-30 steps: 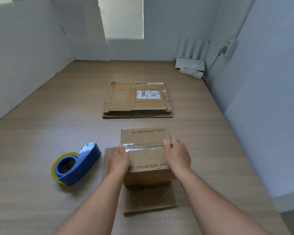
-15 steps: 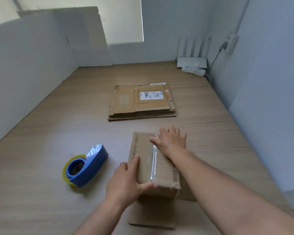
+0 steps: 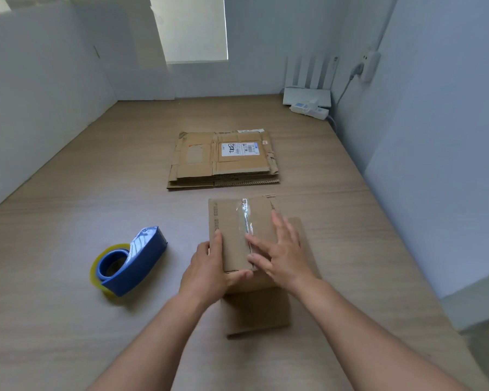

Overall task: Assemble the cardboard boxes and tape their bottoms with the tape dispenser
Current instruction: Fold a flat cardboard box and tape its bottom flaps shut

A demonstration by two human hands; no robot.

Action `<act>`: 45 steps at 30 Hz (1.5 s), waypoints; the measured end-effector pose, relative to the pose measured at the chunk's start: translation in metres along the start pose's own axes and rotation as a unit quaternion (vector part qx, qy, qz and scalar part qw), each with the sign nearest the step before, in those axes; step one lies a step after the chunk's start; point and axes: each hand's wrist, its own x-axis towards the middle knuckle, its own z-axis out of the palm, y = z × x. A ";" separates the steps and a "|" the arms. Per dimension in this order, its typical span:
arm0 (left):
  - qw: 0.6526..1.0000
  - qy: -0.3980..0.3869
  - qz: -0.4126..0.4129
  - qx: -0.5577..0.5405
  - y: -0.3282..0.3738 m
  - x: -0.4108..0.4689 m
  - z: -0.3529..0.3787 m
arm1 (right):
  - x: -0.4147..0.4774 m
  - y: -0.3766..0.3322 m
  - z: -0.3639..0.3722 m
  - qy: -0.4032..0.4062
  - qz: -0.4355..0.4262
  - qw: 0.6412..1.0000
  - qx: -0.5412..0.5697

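A small cardboard box [image 3: 232,221] stands on the wooden table, its upper face sealed by a strip of clear tape [image 3: 245,218] running away from me. My left hand [image 3: 209,266] grips the box's near left corner, thumb along the front edge. My right hand [image 3: 280,249] lies flat on the box's right half with its fingers spread beside the tape. The blue tape dispenser [image 3: 130,261] with a yellowish roll lies on the table to the left of the box, untouched.
A stack of flattened cardboard boxes [image 3: 223,162] lies farther back at the table's middle. Open flaps [image 3: 260,311] spread from the box toward me and to the right. A white router and power strip [image 3: 308,103] sit in the far right corner. White walls enclose the table.
The box was turned a quarter, so the tape now runs away from me. My right hand slid from the box's far end toward me along the tape; my left hand stays at the near corner.
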 end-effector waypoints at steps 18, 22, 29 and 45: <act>0.991 0.008 0.022 -0.133 -0.030 -0.008 -0.024 | 0.015 0.010 0.012 0.048 -0.188 0.975 -0.112; 0.984 0.138 -0.016 -0.111 -0.051 0.001 -0.032 | 0.016 0.012 0.012 0.047 -0.198 0.971 -0.123; 0.962 0.200 -0.186 0.003 -0.120 0.028 -0.043 | 0.020 0.009 0.015 0.053 -0.165 0.971 -0.166; 0.986 0.024 -0.167 -0.004 -0.154 0.044 -0.059 | 0.018 -0.002 0.011 0.065 -0.129 0.977 -0.158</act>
